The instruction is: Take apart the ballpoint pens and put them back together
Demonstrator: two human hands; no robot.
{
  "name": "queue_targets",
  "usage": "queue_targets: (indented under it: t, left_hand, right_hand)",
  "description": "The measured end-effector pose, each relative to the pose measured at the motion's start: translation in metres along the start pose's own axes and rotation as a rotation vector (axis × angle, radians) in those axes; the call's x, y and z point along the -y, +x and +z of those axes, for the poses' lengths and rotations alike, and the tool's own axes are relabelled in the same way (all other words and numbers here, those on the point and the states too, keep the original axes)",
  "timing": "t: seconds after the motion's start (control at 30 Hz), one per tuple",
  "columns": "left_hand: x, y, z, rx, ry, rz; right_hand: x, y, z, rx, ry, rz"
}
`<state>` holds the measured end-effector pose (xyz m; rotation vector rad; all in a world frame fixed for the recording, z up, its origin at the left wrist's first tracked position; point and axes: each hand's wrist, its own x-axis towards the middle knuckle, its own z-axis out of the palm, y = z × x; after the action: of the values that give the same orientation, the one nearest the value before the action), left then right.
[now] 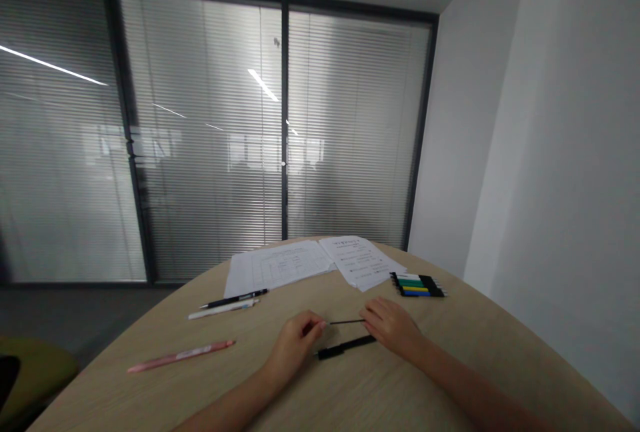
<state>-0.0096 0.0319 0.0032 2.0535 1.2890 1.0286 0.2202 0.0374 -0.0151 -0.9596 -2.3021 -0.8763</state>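
Between my two hands stretches a thin dark pen refill [345,321], held just above the wooden table. My left hand [294,345] is closed, its thumb and finger pinched at the refill's left end, where a small pale tip shows. Fingers of my right hand [393,327] are closed around the other end and hide it. Below the refill, a black pen barrel [345,347] lies on the table, its right end partly covered by my right hand.
On the round table [280,385], several coloured pens [417,285] lie side by side at right. Printed sheets [280,267] and a second paper [357,261] lie at the back. At left are a black pen [234,299], a white pen [223,309] and a pink pen [181,356].
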Motion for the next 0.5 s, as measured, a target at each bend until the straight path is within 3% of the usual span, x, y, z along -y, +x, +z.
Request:
queue_targets:
  t: [0.27,0.5]
  left_hand:
    - [0.0056,0.0021,0.0031,0.026,0.027,0.017]
    - [0.0047,-0.0007,0.0026,0.128,0.156,0.145]
  right_hand:
    - [0.0012,0.0003,0.0019,-0.051,-0.010,-0.071]
    - [-0.0036,0.0002,0.0041,-0.121,-0.019,0.083]
